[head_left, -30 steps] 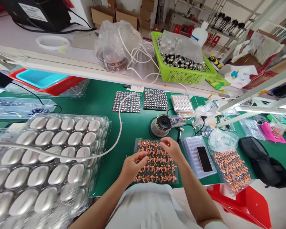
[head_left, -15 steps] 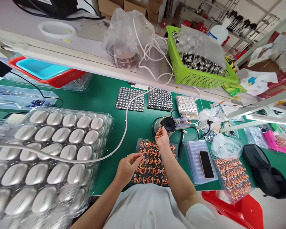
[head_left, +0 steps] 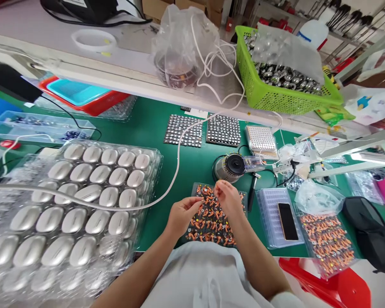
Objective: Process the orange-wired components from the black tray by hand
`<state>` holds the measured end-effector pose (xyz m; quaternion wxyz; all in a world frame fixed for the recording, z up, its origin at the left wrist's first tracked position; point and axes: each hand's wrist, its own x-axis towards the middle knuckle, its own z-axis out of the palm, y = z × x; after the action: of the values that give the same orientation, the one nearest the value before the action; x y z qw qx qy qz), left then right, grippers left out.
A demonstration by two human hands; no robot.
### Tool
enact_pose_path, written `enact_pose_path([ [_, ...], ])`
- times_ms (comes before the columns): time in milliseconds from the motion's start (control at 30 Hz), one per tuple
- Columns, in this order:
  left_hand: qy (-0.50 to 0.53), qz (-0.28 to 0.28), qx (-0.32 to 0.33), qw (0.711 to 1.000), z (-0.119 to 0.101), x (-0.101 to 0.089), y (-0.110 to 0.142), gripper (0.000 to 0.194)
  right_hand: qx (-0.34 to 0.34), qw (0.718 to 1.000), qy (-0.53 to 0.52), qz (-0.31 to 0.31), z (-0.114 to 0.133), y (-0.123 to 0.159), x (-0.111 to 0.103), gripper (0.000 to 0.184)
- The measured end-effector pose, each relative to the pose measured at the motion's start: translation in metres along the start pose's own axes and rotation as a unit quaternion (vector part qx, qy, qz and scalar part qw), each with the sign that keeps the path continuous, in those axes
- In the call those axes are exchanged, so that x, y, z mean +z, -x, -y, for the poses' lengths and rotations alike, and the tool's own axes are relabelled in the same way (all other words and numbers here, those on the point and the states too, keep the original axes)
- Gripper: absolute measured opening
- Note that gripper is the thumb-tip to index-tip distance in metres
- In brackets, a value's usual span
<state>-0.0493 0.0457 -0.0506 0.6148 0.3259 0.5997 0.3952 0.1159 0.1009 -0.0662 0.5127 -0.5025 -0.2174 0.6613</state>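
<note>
A tray of small orange and black parts point(head_left: 208, 224) lies on the green table in front of me. Over its left side my left hand point(head_left: 183, 214) is closed, thumb and forefinger pinched together; what sits between them is too small to make out. My right hand point(head_left: 227, 197) hovers above the tray's upper right part, fingers curled together, their tips hiding anything they may hold. Just beyond it stands a round grey device with a black top point(head_left: 233, 166). A black-handled tool point(head_left: 253, 191) rests beside the tray on the right.
Stacked clear trays of silver oval cases point(head_left: 109, 196) fill the left. A white cable point(head_left: 176, 171) crosses in front of the shelf. To the right are a phone point(head_left: 288, 221) on clear trays and a second orange-part tray point(head_left: 329, 244). A green basket point(head_left: 288, 102) stands on the shelf.
My right hand has drawn back from the round device to above the tray, closer to my left hand. My left hand stays pinched by the tray. The view has shifted slightly.
</note>
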Motion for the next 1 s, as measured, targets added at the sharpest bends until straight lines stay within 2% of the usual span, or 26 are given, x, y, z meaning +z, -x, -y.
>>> enact_pose_path([
  [67, 0.024, 0.007, -0.015, 1.0, -0.013, 0.005, 0.008, 0.024, -0.029, 0.995, 0.081, 0.049, 0.008, 0.039, -0.003, 0.012],
  [167, 0.048, 0.018, -0.019, 0.998, -0.026, 0.012, 0.021, 0.022, -0.092, 0.972, 0.202, 0.072, 0.019, 0.084, -0.011, 0.011],
  [300, 0.061, 0.037, -0.014, 0.997, -0.035, 0.023, 0.037, 0.018, -0.139, 0.95, 0.272, 0.066, 0.024, 0.114, -0.02, 0.01],
  [467, 0.045, 0.058, 0.008, 0.997, -0.037, 0.037, 0.052, 0.013, -0.189, 0.936, 0.293, 0.05, 0.024, 0.129, -0.023, 0.008],
  [600, 0.03, 0.073, 0.022, 0.997, -0.033, 0.043, 0.06, 0.013, -0.236, 0.914, 0.324, 0.068, 0.031, 0.141, -0.027, 0.005],
  [700, 0.002, 0.087, 0.037, 0.995, -0.03, 0.045, 0.064, 0.014, -0.253, 0.878, 0.394, 0.103, 0.043, 0.148, -0.032, 0.004],
  [867, -0.108, 0.124, 0.108, 0.98, -0.028, 0.047, 0.068, 0.016, -0.251, 0.792, 0.523, 0.189, 0.06, 0.152, -0.034, 0.006],
  [1000, -0.156, 0.139, 0.159, 0.965, -0.027, 0.049, 0.071, 0.018, -0.25, 0.755, 0.577, 0.186, 0.066, 0.15, -0.034, 0.008],
])
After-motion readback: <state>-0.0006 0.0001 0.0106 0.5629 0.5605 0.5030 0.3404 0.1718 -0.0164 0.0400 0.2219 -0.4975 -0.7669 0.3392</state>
